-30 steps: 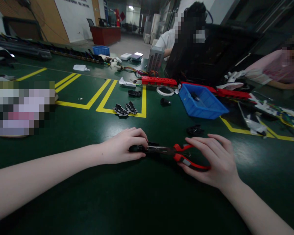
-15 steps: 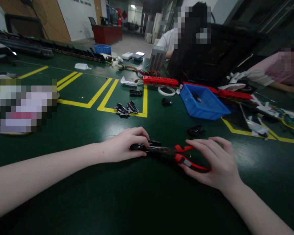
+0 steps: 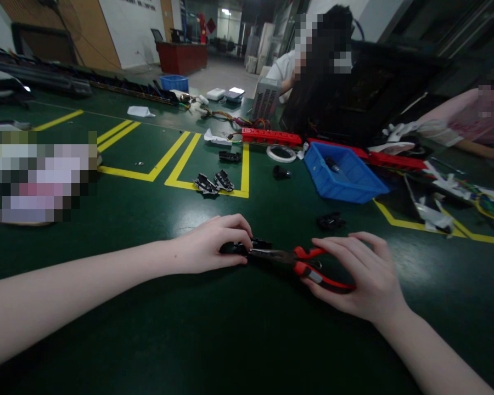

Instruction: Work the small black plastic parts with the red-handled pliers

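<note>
Low over the green table, my left hand (image 3: 218, 246) pinches a small black plastic part (image 3: 233, 248), mostly covered by the fingers. Red-handled long-nose pliers (image 3: 302, 260) are in my right hand (image 3: 362, 280), with fingers around the spread handles. The pliers' tips reach the black part beside my left fingertips; whether they grip it I cannot tell. Another dark piece (image 3: 262, 242) shows just behind the tips. Further off lie two black-and-silver parts (image 3: 206, 184), a black part (image 3: 230, 157), a dark cylindrical piece (image 3: 281, 172) and a black part (image 3: 330, 220).
A blue bin (image 3: 346, 178) with a dark item inside stands at the right, near a white ring (image 3: 281, 153). Red strips (image 3: 271, 136) and wires run across behind. A blurred-out object (image 3: 45, 184) lies at the left. Two other people sit across the table.
The pliers' tips have shifted very slightly at the black part. Both hands keep almost the same place, and the whole view has moved a little.
</note>
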`<state>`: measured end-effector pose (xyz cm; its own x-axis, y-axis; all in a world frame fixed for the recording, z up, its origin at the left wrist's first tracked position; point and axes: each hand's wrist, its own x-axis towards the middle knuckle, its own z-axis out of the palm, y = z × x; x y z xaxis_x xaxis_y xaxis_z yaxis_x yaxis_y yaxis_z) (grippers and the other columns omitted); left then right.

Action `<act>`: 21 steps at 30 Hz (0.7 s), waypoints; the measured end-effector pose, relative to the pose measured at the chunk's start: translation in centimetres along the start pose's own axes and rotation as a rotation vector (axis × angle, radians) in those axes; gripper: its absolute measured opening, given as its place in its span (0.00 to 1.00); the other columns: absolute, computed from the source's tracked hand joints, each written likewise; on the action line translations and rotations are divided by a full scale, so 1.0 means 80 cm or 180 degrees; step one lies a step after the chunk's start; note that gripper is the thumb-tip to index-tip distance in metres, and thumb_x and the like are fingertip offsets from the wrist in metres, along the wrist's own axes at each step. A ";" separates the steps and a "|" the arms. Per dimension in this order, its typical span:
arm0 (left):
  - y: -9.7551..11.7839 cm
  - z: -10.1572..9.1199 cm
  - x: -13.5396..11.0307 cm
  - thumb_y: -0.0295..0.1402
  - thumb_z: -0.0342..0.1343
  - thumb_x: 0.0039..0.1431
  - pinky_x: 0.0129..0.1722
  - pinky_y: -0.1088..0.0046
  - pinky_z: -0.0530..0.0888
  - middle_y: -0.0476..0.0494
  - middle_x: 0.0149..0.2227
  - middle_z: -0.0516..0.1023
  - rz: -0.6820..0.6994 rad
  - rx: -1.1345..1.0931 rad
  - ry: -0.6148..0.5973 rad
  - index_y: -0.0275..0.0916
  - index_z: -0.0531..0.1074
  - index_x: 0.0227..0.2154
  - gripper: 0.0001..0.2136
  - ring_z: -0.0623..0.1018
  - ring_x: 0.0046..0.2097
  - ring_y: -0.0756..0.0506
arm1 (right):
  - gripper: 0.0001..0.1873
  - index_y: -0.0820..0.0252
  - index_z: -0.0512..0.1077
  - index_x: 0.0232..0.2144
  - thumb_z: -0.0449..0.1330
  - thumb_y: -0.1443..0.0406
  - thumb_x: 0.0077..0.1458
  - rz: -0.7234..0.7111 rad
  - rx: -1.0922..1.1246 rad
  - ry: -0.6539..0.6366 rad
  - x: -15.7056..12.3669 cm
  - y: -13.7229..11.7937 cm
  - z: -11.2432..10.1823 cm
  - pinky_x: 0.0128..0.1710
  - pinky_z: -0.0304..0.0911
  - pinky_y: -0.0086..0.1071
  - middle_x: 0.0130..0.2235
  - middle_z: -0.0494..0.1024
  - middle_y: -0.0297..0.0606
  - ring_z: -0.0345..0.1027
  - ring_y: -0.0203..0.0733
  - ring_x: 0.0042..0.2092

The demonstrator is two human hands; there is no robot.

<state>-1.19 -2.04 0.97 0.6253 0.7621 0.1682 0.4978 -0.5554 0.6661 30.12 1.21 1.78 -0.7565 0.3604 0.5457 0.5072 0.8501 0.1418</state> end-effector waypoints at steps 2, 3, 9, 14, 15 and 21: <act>0.001 0.000 0.001 0.29 0.60 0.61 0.50 0.60 0.73 0.42 0.50 0.70 -0.0015 -0.0044 0.0003 0.38 0.73 0.40 0.06 0.74 0.50 0.43 | 0.25 0.62 0.70 0.49 0.66 0.58 0.50 -0.0006 0.0009 -0.0019 0.000 0.000 0.000 0.44 0.61 0.46 0.39 0.80 0.44 0.74 0.49 0.37; 0.001 -0.001 0.001 0.29 0.60 0.61 0.51 0.60 0.73 0.42 0.50 0.70 -0.0022 -0.0061 0.0004 0.38 0.73 0.40 0.06 0.74 0.50 0.43 | 0.25 0.61 0.70 0.49 0.66 0.58 0.50 -0.0003 0.0012 -0.0030 0.000 -0.001 0.000 0.44 0.61 0.46 0.39 0.80 0.44 0.74 0.49 0.37; 0.002 -0.002 0.000 0.29 0.59 0.61 0.50 0.59 0.74 0.41 0.51 0.69 -0.0001 -0.0093 -0.0012 0.39 0.74 0.42 0.07 0.73 0.51 0.41 | 0.22 0.61 0.70 0.47 0.65 0.58 0.51 0.0040 0.0064 -0.0053 0.002 -0.002 0.000 0.44 0.60 0.45 0.38 0.80 0.42 0.74 0.47 0.36; -0.001 -0.001 0.001 0.29 0.59 0.61 0.51 0.60 0.73 0.42 0.50 0.69 0.0014 -0.0105 -0.0016 0.39 0.74 0.42 0.07 0.73 0.50 0.42 | 0.22 0.61 0.69 0.47 0.65 0.58 0.51 0.0064 0.0067 -0.0025 0.002 0.000 0.001 0.45 0.60 0.46 0.39 0.80 0.43 0.75 0.48 0.36; -0.002 -0.001 0.001 0.30 0.60 0.61 0.51 0.60 0.73 0.42 0.50 0.69 0.0004 -0.0120 -0.0018 0.39 0.75 0.42 0.07 0.73 0.50 0.42 | 0.23 0.60 0.70 0.48 0.65 0.58 0.51 0.0072 0.0067 -0.0028 0.001 0.000 0.001 0.45 0.60 0.46 0.39 0.81 0.43 0.75 0.48 0.36; -0.002 -0.003 0.003 0.31 0.60 0.61 0.52 0.58 0.72 0.42 0.49 0.70 -0.0083 -0.0262 -0.0048 0.40 0.76 0.41 0.07 0.73 0.51 0.42 | 0.24 0.59 0.70 0.49 0.65 0.57 0.51 0.0099 0.0109 -0.0015 0.001 0.000 0.000 0.46 0.60 0.47 0.40 0.81 0.42 0.75 0.49 0.37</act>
<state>-1.27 -1.74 1.07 0.6221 0.7704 0.1396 0.4632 -0.5058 0.7277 30.02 1.29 1.81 -0.7426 0.3886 0.5455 0.5162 0.8510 0.0965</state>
